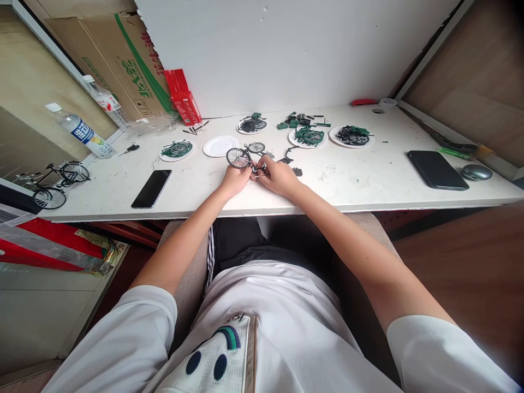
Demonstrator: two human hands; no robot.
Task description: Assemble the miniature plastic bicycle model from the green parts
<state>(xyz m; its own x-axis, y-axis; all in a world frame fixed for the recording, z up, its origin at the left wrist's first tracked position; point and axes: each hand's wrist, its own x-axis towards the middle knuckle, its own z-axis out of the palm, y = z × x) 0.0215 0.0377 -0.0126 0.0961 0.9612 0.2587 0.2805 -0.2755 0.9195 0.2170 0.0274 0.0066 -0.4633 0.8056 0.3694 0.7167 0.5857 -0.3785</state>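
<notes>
Two bare forearms reach forward from short white sleeves [135, 327] and converge near the middle of the white flat table [360, 185], a little in from its near edge. The left hand [235, 180] and right hand [279, 176] rest there, backs upward, fingers curled in and pinched, fingertips nearly meeting. Wrists straight, elbows spread wide.

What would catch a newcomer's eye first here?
The left hand and right hand meet mid-table on a small model bicycle. Behind them, paper plates of green and black parts line the white table. An assembled black bicycle stands at the far left.
</notes>
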